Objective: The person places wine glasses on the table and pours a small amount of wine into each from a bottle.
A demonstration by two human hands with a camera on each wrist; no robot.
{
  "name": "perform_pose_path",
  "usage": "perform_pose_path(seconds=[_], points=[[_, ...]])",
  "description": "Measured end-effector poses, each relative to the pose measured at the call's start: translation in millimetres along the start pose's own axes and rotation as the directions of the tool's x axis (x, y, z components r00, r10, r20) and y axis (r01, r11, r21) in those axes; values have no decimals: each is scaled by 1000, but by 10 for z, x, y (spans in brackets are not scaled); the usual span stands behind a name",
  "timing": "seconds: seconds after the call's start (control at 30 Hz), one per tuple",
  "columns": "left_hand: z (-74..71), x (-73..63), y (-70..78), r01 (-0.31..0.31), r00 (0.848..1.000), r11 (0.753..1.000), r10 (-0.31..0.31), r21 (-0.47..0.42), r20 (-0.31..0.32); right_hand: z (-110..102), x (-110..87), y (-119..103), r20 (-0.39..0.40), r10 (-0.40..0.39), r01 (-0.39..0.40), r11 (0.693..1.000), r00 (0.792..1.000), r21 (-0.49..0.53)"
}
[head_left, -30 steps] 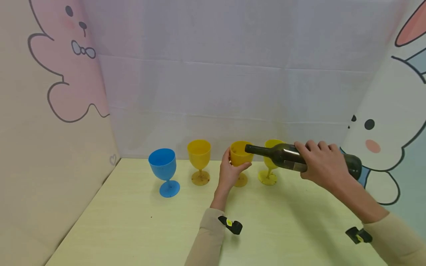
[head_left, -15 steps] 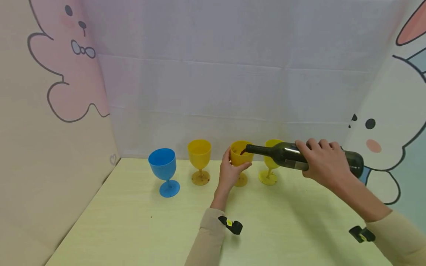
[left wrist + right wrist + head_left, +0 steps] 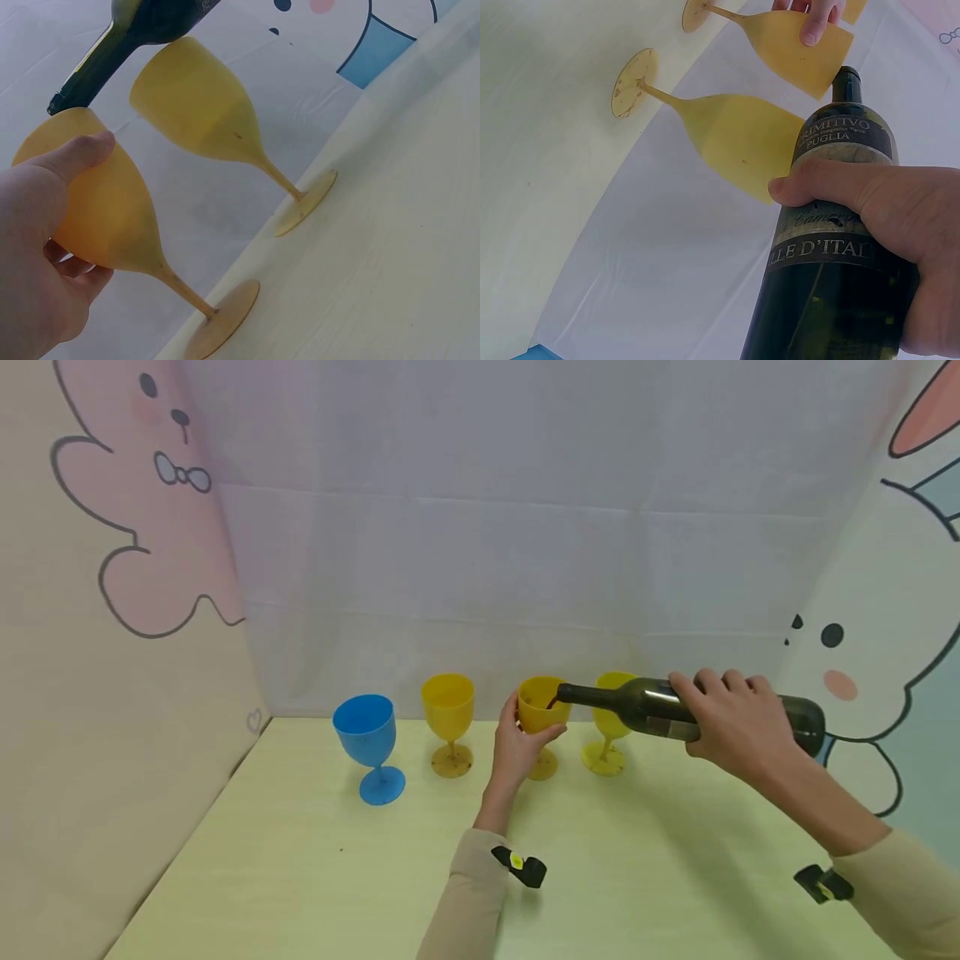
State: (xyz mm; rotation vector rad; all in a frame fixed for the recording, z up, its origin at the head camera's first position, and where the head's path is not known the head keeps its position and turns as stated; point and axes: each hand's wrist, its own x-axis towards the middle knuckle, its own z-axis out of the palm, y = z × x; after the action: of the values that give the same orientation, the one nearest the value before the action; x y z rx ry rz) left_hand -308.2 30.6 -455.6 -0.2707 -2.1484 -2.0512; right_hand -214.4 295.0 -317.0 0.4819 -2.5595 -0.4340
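My left hand (image 3: 517, 747) grips the bowl of an orange-yellow goblet (image 3: 542, 720), thumb and fingers on either side. The goblet stands upright with its foot on the table. My right hand (image 3: 738, 722) holds a dark green wine bottle (image 3: 825, 300) around its labelled body, tilted with the neck pointing left. At the goblet's rim is the bottle's mouth (image 3: 56, 105), and a thin stream of dark red liquid (image 3: 552, 702) runs from it into the bowl. Behind the bottle, a lime-yellow goblet (image 3: 199, 101) is partly covered in the head view.
Left of the held goblet stand another yellow goblet (image 3: 448, 710) and a blue goblet (image 3: 367, 735), on a pale wooden table (image 3: 300, 893). A white cloth backdrop (image 3: 450, 552) hangs close behind the row. Printed side panels (image 3: 862, 610) flank the table.
Dark red liquid has started running from the bottle's mouth into the goblet. The right hand and bottle have shifted slightly right, the base rising a little. The left hand keeps its place.
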Motion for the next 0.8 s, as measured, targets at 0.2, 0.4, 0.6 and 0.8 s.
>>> perform_pose_path(seconds=[0.2, 0.4, 0.6, 0.8], points=[[7, 8, 11, 8, 1000, 1000, -8, -1, 1, -5, 15, 23, 7, -2, 2, 1000, 1000, 6], [15, 1, 9, 17, 1000, 1000, -17, -7, 7, -4, 17, 24, 13, 5, -5, 1000, 1000, 0], [-1, -11, 14, 6, 1000, 1000, -6, -7, -1, -8, 32, 3, 18, -8, 8, 1000, 1000, 14], [2, 3, -14, -12, 1000, 1000, 12, -5, -4, -15, 54, -8, 43, 6, -7, 1000, 999, 23]])
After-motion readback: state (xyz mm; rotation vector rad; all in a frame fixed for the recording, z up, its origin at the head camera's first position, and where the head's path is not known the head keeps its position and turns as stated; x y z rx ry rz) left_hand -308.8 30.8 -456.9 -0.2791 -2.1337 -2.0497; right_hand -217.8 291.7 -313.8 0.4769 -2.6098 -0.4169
